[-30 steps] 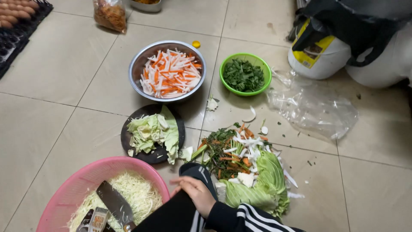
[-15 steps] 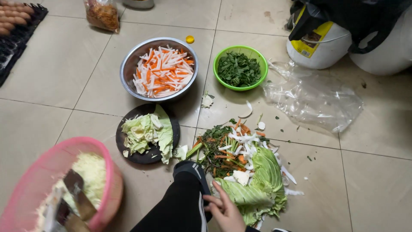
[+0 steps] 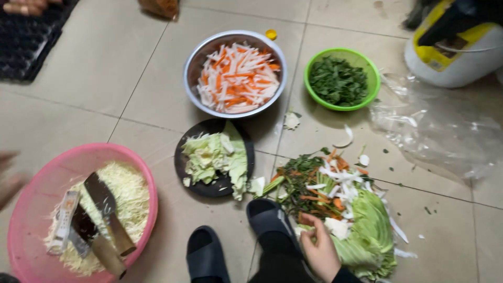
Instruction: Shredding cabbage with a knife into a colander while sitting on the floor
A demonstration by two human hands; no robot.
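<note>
On vegetable scraps (image 3: 335, 194), right hand (image 3: 319, 249) half-open.

right hand (image 3: 319, 251) fingers curled, left hand (image 3: 9, 178) blurred

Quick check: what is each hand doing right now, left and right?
Left hand: blurred at the frame's left edge beside the pink basin; grip cannot be told.
Right hand: open, fingers resting on the vegetable scraps, holding nothing.
</note>
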